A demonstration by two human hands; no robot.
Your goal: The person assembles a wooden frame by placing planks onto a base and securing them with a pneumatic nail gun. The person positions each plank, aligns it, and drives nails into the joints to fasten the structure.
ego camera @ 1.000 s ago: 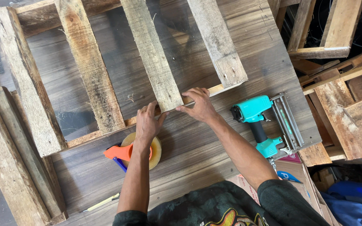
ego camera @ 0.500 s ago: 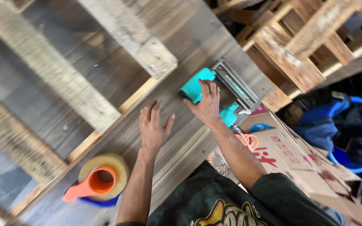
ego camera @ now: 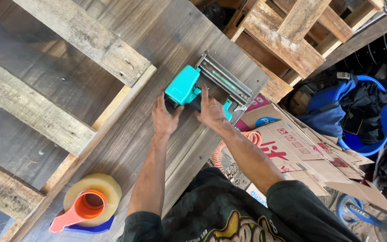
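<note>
**Both hands at the nail gun**

A tape roll (ego camera: 92, 201) on an orange dispenser sits at the table's (ego camera: 126, 139) near left edge, beside three slats (ego camera: 83, 38) of a pallet frame. The left hand (ego camera: 165, 118) lies flat and open on the table, fingertips touching the gun's teal head. The one nail gun (ego camera: 204, 89) lies on its side near the table's far right edge. The right hand (ego camera: 211, 112) curls over its dark grip, apparently closing on it. It looks heavy, rigid and top-heavy; the grip is the sound hold. Flattened cardboard (ego camera: 301, 148) and one blue tub (ego camera: 372, 116) lie to the right.

Both hands (ego camera: 189, 116) now at nail gun (ego camera: 185, 86)
</note>
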